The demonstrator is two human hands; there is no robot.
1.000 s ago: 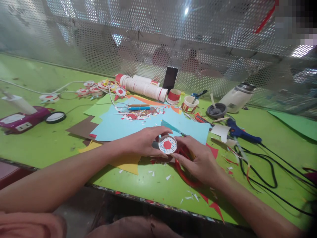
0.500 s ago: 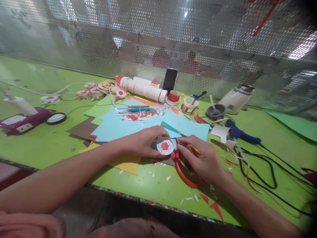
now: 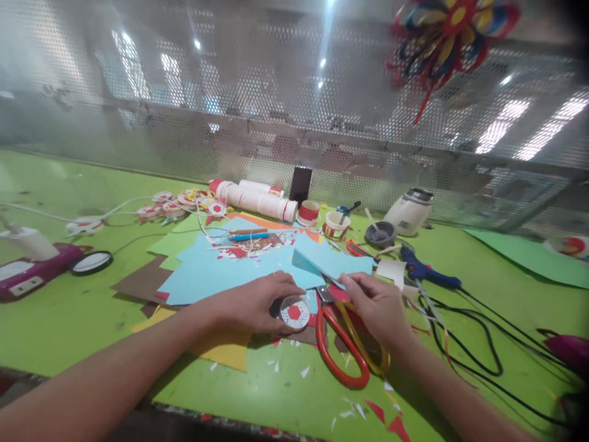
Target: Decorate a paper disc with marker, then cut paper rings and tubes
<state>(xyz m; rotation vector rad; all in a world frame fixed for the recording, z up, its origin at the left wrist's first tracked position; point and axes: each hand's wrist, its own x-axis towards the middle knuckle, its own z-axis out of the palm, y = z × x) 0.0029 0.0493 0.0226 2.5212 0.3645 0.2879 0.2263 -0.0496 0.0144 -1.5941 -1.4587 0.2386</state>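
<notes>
With the left hand [image 3: 255, 304] pinching the paper disc [image 3: 295, 312] and the right hand [image 3: 375, 304] lifting a blue sheet [image 3: 334, 261] just beside the disc, the scissors [image 3: 343, 344] below the disc could snag it.

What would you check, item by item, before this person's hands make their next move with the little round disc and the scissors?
1. Left hand grips the round disc: ok, fingers wrap its edge.
2. Right hand has hold of the scissors: not ok, they lie on the table, apart from the fingers.
3. Right hand pinches the light blue paper: cannot tell, fingertips are at its edge.
4. Scissor blades closed: cannot tell, partly hidden.
5. Glue gun and its black cable are away from the hands: ok, they lie to the right.
</notes>
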